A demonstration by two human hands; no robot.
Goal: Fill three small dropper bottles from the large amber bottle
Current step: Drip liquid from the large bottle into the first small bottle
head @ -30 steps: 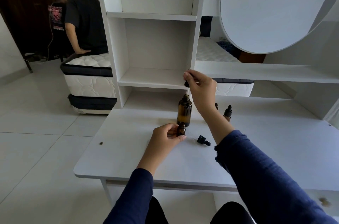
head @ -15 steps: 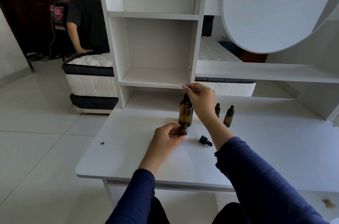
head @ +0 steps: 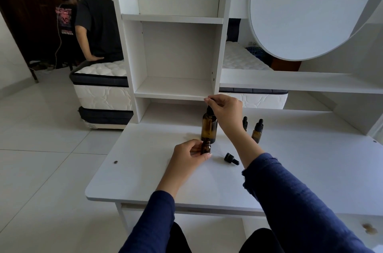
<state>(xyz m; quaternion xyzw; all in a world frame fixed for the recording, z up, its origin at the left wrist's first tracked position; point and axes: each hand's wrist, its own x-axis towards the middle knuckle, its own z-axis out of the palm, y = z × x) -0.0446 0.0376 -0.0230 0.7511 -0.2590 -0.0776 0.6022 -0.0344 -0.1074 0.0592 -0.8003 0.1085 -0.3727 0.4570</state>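
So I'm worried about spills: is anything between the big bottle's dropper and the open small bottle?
Nothing visible. The small bottle, uncapped in the left hand, stands just before the big bottle.

Glossy amber glass large bottle (head: 209, 128), matt white laminate desk (head: 290, 170), black rubbery dropper cap (head: 231, 158).

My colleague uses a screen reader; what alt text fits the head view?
A person's right hand pinches the dropper top of the large amber bottle on a white desk, while the left hand holds an open small bottle. A loose dropper cap lies nearby.
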